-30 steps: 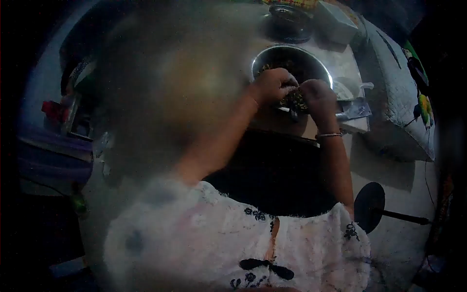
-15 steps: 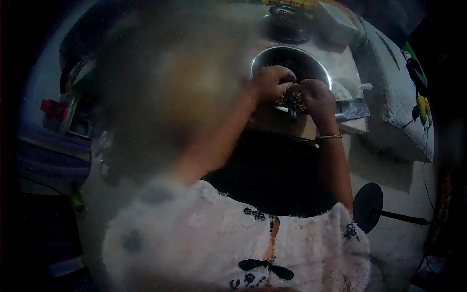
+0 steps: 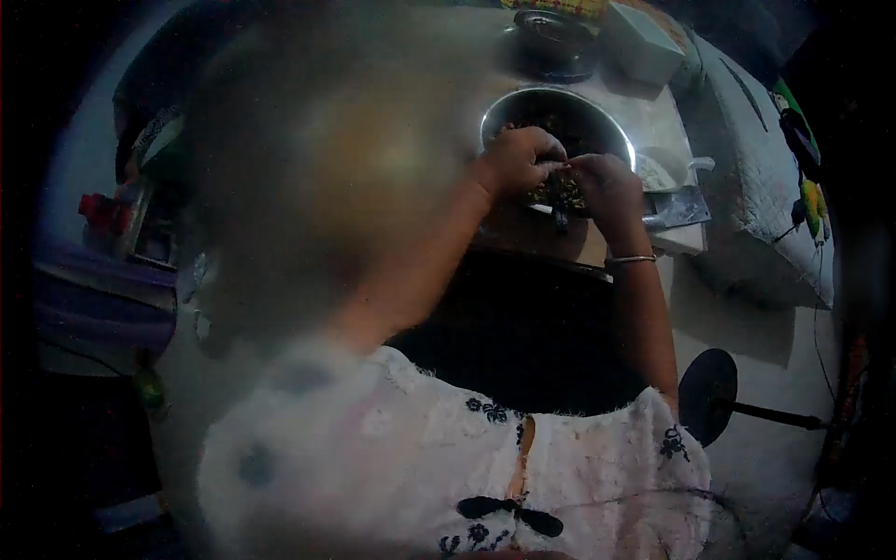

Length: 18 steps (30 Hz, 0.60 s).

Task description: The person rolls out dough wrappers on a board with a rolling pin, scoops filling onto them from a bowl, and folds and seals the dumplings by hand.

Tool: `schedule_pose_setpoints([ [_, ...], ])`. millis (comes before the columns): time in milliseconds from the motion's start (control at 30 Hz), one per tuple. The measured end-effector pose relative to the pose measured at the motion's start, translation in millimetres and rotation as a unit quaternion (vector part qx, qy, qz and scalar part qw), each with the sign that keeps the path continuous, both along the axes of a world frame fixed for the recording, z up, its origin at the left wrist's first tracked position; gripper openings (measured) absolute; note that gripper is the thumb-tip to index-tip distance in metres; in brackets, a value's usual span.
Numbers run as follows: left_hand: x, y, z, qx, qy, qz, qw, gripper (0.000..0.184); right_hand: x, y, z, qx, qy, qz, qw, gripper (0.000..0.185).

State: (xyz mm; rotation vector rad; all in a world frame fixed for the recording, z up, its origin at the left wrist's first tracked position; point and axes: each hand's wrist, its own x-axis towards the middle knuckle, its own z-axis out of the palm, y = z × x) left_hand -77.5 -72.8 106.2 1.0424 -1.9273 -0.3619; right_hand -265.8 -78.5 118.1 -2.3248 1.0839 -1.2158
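Above a round metal bowl (image 3: 600, 101), my left hand (image 3: 523, 161) and my right hand (image 3: 611, 185) meet at their fingertips. Both are closed in a pinch. A tiny reddish bit shows where the fingertips come together, too small to name. Inside the bowl lie many small brown and yellowish pieces (image 3: 562, 193), partly hidden under my hands. A dark, narrow thing (image 3: 561, 220) sticks out over the bowl's near edge. A bangle (image 3: 634, 259) circles my right wrist.
Behind the bowl stands a dark, shiny vessel (image 3: 553, 47) beside a white box (image 3: 642, 45). A clear plastic packet (image 3: 679, 207) lies at the table's right. A dark round disc with a rod (image 3: 709, 399) is lower right. A blur covers the left side.
My fingertips have come closer together over the bowl, and a reddish bit now shows between them. The bowl stays in place.
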Motion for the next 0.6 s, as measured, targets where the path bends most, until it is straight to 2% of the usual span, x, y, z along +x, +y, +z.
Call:
schedule_pose_setpoints([
  [100,0,-3,-5,-0.001,-0.005,0.004,1.000,0.014,0,-2,-4,0.018,0.001,-0.007,1.000,0.011],
  [233,1,-6,-8,-0.018,-0.055,0.007,0.998,0.012,-1,-6,-6,-0.031,0.030,0.024,0.999,0.010],
  [367,1,-5,-7,0.010,-0.038,0.004,0.999,0.014,-2,-6,-10,-0.016,0.003,0.034,0.999,0.012],
  [400,0,-5,-6,0.004,-0.002,0.002,1.000,0.014,-1,-5,-11,-0.017,0.003,0.034,0.999,0.012],
  [467,1,-5,-5,-0.002,0.033,0.000,0.999,0.014,-1,-5,-14,0.067,-0.060,0.022,0.996,0.010],
  [533,7,-8,-2,0.019,-0.044,0.000,0.999,0.014,-2,-6,-15,0.105,-0.084,0.030,0.990,0.011],
  [600,7,-9,-2,0.025,-0.029,-0.001,0.999,0.013,-1,-6,-14,0.143,-0.108,0.039,0.983,0.011],
])
